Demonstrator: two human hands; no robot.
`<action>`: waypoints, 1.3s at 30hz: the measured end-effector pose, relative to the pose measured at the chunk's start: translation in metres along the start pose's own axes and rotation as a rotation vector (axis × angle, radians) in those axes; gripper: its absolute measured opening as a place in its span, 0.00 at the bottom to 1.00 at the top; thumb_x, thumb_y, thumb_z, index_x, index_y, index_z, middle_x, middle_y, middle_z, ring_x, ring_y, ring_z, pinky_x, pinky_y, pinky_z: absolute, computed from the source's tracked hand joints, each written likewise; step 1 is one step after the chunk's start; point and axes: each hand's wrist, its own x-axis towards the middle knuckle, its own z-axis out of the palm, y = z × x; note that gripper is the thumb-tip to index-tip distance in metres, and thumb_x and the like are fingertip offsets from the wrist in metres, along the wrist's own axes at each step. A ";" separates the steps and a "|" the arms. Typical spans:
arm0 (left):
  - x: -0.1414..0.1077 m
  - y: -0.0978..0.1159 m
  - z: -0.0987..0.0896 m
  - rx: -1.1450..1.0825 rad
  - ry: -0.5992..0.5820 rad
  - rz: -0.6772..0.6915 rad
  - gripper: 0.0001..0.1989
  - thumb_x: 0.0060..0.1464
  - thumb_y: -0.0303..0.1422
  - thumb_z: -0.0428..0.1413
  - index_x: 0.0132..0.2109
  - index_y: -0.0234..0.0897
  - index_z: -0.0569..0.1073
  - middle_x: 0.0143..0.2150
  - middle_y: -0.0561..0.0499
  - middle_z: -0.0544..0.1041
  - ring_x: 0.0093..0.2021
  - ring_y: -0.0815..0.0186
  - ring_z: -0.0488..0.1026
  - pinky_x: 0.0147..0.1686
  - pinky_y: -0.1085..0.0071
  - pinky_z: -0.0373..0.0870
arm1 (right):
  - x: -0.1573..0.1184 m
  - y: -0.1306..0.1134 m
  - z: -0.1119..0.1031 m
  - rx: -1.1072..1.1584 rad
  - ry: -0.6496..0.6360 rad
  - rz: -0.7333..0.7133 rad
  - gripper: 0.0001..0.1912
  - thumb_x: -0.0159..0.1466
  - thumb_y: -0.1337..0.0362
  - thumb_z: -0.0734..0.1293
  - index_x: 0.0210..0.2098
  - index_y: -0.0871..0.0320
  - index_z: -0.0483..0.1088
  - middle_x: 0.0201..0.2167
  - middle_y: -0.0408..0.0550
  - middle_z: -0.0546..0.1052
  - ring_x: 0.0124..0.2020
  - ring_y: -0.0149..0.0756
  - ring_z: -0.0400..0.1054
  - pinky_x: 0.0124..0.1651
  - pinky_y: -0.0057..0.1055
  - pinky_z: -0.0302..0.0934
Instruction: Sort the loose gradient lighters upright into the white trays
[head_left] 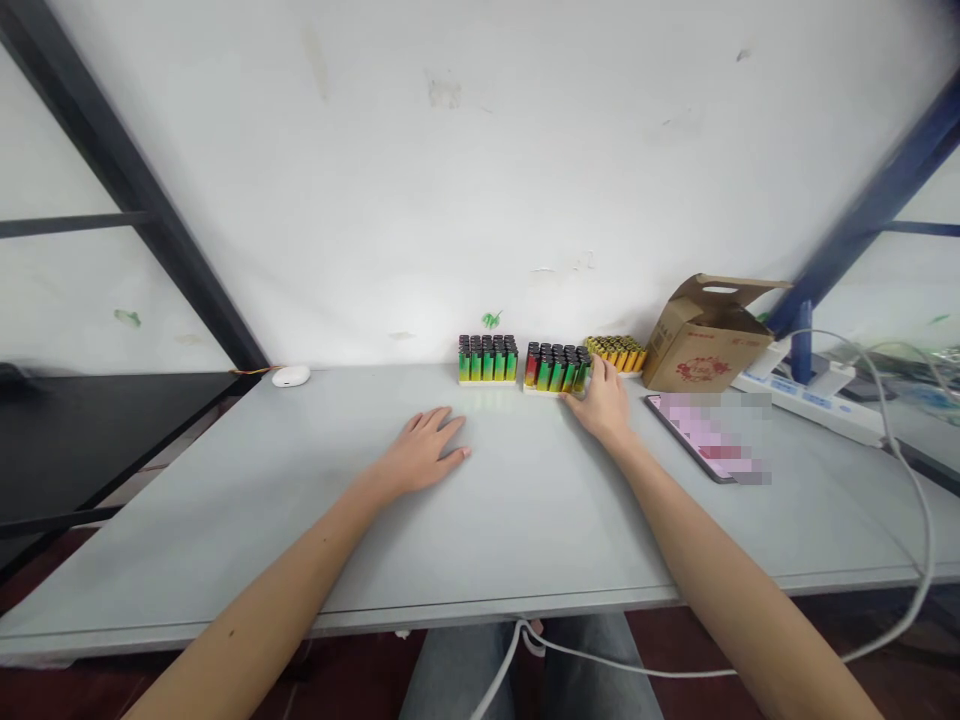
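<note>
My left hand point(421, 455) rests on the table with its fingers spread, holding nothing. At the back, my right hand point(602, 405) is closed about the right end of a white tray point(541, 391), thumb at the front corner and fingers along the side. Upright in this tray stand slim green-yellow lighters point(556, 372) with black tops, a red one at the left end. To its left is a similar tray of green lighters point(487, 363). A third group, yellow-topped lighters point(619, 352), stands behind my right hand and is partly hidden by it.
An open brown cardboard box point(697, 350) stands at the back right. Before it lies a phone point(697, 435), beside a white power strip point(817, 405) and a looping white cable point(926, 530). A white earbud case point(291, 376) lies back left on the grey table point(495, 540).
</note>
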 end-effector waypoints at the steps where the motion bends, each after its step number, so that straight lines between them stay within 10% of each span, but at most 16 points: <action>1: 0.000 0.000 0.000 -0.002 0.004 0.001 0.30 0.66 0.49 0.40 0.65 0.36 0.62 0.68 0.37 0.59 0.68 0.50 0.55 0.65 0.52 0.52 | -0.001 -0.005 -0.004 -0.012 0.021 0.003 0.43 0.57 0.58 0.68 0.66 0.68 0.50 0.64 0.67 0.59 0.63 0.55 0.55 0.61 0.45 0.53; 5: 0.000 0.000 0.000 -0.018 0.013 -0.004 0.30 0.65 0.50 0.40 0.65 0.37 0.63 0.68 0.38 0.60 0.68 0.50 0.56 0.65 0.52 0.53 | -0.016 -0.035 -0.025 -0.034 0.080 -0.062 0.30 0.63 0.60 0.61 0.62 0.67 0.58 0.61 0.65 0.64 0.61 0.53 0.58 0.60 0.44 0.54; 7: 0.000 -0.001 0.001 -0.021 0.016 -0.005 0.30 0.65 0.50 0.40 0.65 0.38 0.63 0.68 0.38 0.60 0.68 0.50 0.56 0.64 0.52 0.53 | -0.030 -0.054 -0.032 -0.048 -0.088 -0.135 0.22 0.67 0.59 0.56 0.54 0.64 0.67 0.53 0.62 0.72 0.55 0.51 0.64 0.57 0.43 0.56; 12: 0.000 -0.002 0.003 -0.003 0.012 -0.007 0.31 0.66 0.50 0.40 0.66 0.37 0.61 0.69 0.38 0.59 0.68 0.51 0.55 0.65 0.52 0.51 | -0.062 -0.082 -0.024 -0.175 -0.361 -0.160 0.42 0.66 0.44 0.55 0.66 0.74 0.52 0.66 0.73 0.56 0.67 0.61 0.48 0.64 0.50 0.46; 17: 0.000 -0.002 0.002 0.009 0.012 0.000 0.30 0.66 0.50 0.41 0.66 0.37 0.62 0.68 0.38 0.59 0.68 0.51 0.56 0.65 0.52 0.53 | -0.062 -0.077 -0.009 -0.140 -0.495 -0.071 0.47 0.67 0.40 0.49 0.70 0.74 0.40 0.69 0.77 0.47 0.71 0.64 0.38 0.67 0.52 0.38; 39: 0.001 0.002 0.000 0.030 0.023 0.006 0.27 0.68 0.46 0.37 0.64 0.37 0.63 0.66 0.38 0.61 0.67 0.53 0.57 0.64 0.55 0.53 | -0.044 -0.065 0.012 -0.074 -0.487 0.014 0.43 0.67 0.39 0.48 0.71 0.62 0.45 0.71 0.67 0.45 0.72 0.61 0.34 0.68 0.54 0.33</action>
